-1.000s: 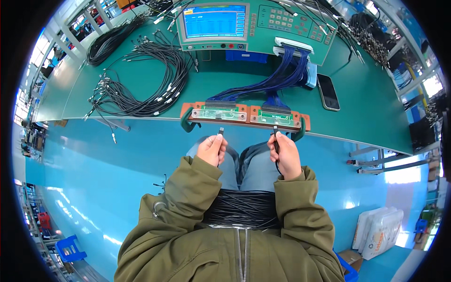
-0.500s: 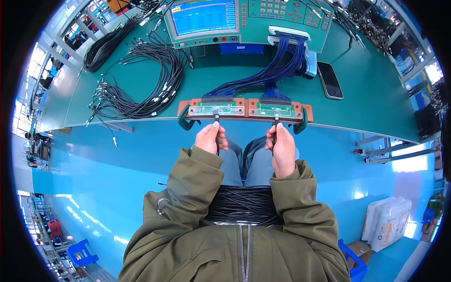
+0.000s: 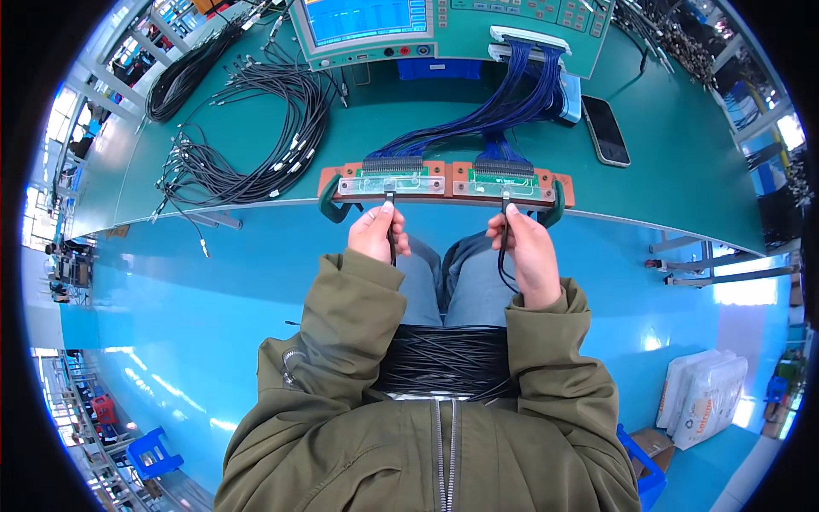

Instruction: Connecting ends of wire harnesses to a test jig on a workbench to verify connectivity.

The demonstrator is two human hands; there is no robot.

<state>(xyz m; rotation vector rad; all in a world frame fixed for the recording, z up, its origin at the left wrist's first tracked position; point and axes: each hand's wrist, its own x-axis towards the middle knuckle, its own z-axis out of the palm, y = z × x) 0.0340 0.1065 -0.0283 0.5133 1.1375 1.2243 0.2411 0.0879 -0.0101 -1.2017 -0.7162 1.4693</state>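
Note:
My left hand (image 3: 375, 232) pinches the plug end of a black cable (image 3: 392, 247) at the near edge of the left test board (image 3: 409, 182). With thumb and fingers closed, my right hand (image 3: 531, 249) grips another plug end of a black cable (image 3: 503, 260) against the right test board (image 3: 486, 186). How deep either plug sits in its socket is too small to tell. Both green boards sit under clear covers on an orange-brown fixture (image 3: 448, 179), held to the table edge by dark green clamps (image 3: 557, 203). A thick bundle of black cables (image 3: 444, 363) lies across my lap.
Blue ribbon-like wires (image 3: 478, 124) run from the boards to a green tester (image 3: 469, 43) with a lit screen. Coiled black cables (image 3: 311, 128) with pale ends lie on the left of the green table (image 3: 674, 154). A phone (image 3: 606, 132) rests at the right.
The view has shifted slightly, moving the tester higher in it. My right hand has turned a little outward, and its cable now shows as a loop below the fingers. Both hands stay at the boards.

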